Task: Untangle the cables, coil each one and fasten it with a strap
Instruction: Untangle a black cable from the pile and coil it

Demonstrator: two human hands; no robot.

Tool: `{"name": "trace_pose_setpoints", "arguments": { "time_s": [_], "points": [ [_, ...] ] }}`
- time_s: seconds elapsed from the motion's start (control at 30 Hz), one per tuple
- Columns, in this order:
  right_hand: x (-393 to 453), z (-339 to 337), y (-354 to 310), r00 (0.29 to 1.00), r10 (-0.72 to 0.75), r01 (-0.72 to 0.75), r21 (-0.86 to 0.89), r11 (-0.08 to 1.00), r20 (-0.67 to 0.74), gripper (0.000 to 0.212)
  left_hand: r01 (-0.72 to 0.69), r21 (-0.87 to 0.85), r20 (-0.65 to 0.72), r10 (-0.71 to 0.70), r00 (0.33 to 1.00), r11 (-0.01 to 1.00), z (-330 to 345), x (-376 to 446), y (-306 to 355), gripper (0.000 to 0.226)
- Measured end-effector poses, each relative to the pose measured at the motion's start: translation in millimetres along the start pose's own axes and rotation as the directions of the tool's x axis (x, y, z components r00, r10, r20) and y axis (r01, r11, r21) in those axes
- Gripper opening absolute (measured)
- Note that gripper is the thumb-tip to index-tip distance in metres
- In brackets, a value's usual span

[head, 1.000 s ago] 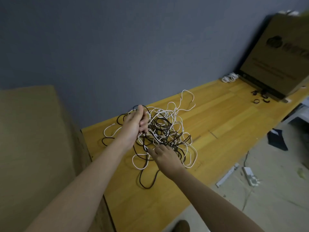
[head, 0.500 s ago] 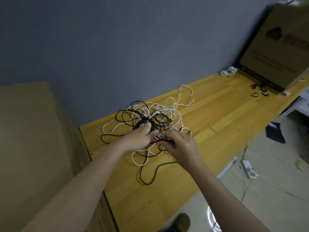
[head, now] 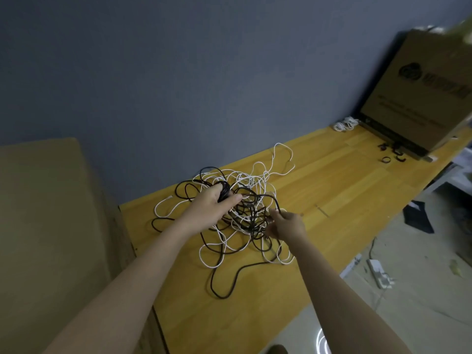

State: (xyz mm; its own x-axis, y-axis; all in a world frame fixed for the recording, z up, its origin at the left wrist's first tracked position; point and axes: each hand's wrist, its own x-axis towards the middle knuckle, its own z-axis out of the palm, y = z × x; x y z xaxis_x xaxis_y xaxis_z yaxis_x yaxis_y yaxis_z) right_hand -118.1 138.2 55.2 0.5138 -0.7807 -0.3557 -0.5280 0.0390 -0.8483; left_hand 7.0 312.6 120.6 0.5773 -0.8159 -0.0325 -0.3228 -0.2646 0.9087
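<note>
A tangle of black and white cables (head: pixel 245 200) lies on the wooden table (head: pixel 332 190) near the wall. My left hand (head: pixel 212 208) grips a coiled bunch of black cable (head: pixel 225 192) at the tangle's left side. My right hand (head: pixel 286 224) pinches black strands at the tangle's right side, fingers curled round them. A black loop (head: pixel 224 282) trails toward the table's near edge, and a white loop (head: pixel 283 159) reaches toward the wall. Several black straps (head: pixel 390 153) lie far right on the table.
A large cardboard box (head: pixel 421 93) leans at the table's far right end, with a small white coiled cable (head: pixel 344 123) beside it. A tan board (head: pixel 51 226) stands at the left. On the floor lie a white power strip (head: pixel 378 273) and a dark object (head: pixel 419 219).
My hands have drawn apart: the right hand moved right with black strands, the left hand lifted slightly with the black coil. The tangle has spread wider on the table.
</note>
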Motion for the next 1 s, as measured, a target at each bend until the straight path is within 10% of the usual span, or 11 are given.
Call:
{"name": "trace_pose_setpoints", "arguments": {
  "time_s": [0.17,0.33,0.53,0.73,1.0],
  "points": [
    [-1.4,-14.8,-85.0,0.920,-0.309,0.346,0.131,0.929,-0.240,0.021,0.003,-0.137,-0.050,-0.010,0.999,0.991,-2.7,3.1,-5.1,0.033],
    [-35.8,-23.7,-144.3,0.560,-0.709,0.805,0.080,0.587,-0.428,0.032,-0.013,-0.361,-0.042,-0.002,0.999,0.932,-5.1,8.4,2.2,0.033],
    [-24.4,-23.4,-120.3,0.789,-0.604,0.580,-0.189,0.792,-0.111,0.048,0.050,-0.289,-0.061,-0.071,0.996,0.956,-8.8,5.0,-7.4,0.031],
    [-27.1,-20.7,-159.7,0.507,-0.845,0.844,-0.099,0.526,-0.170,0.054,0.008,-0.402,-0.059,-0.035,0.998,0.915,-3.5,6.2,-0.3,0.038],
    [-9.9,-5.2,-94.6,0.890,-0.357,0.444,0.359,0.821,-0.283,0.024,0.086,-0.253,-0.010,-0.091,0.996,0.964,-5.2,0.2,-7.6,0.031]
  ]
}}
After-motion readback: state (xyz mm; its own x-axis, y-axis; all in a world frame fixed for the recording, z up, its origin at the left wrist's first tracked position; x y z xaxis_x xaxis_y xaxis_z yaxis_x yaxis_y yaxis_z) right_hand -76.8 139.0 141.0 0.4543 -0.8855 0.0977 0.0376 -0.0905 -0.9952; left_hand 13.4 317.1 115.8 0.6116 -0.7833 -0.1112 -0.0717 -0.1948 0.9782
